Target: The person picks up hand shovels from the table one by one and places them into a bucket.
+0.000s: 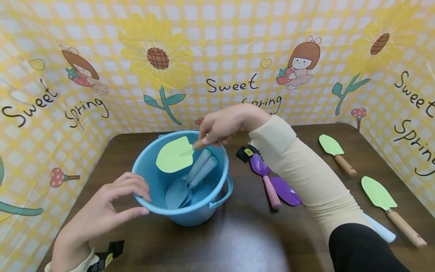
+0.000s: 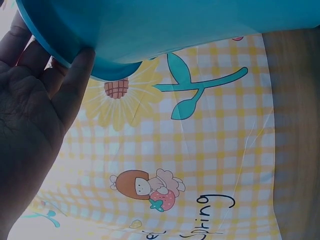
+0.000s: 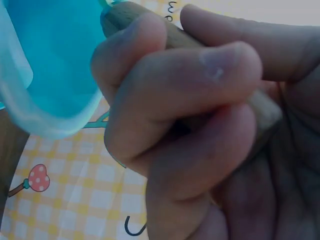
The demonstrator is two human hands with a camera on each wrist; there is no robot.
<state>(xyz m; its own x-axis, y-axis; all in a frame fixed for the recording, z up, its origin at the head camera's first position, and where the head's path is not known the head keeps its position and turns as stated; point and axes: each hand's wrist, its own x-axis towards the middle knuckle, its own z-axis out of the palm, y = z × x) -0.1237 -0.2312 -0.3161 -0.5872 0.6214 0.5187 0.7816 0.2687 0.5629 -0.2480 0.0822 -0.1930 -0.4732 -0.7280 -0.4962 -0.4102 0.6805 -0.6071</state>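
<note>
A blue bucket (image 1: pixel 138 170) stands on the table, two blue trowels (image 1: pixel 198 175) leaning inside it. My left hand (image 1: pixel 108 202) holds its rim at the left, thumb outside and fingers over the edge; the left wrist view shows the bucket wall (image 2: pixel 190 30) beside the fingers. Over the bucket's opening, my right hand (image 1: pixel 222 124) grips a green trowel (image 1: pixel 175 155) by its wooden handle, the blade pointing left. In the right wrist view, curled fingers wrap the wooden handle (image 3: pixel 175 37), and part of the bucket (image 3: pixel 55 65) shows behind.
Right of the bucket lie a purple trowel with a pink handle (image 1: pixel 272 192) and another purple blade (image 1: pixel 284 190), partly behind my sleeve. Two green trowels (image 1: pixel 331 145) (image 1: pixel 378 192) lie at the right. A light blue handle (image 1: pixel 382 228) shows beside my sleeve. Checked cloth (image 1: pixel 234 45) surrounds the table.
</note>
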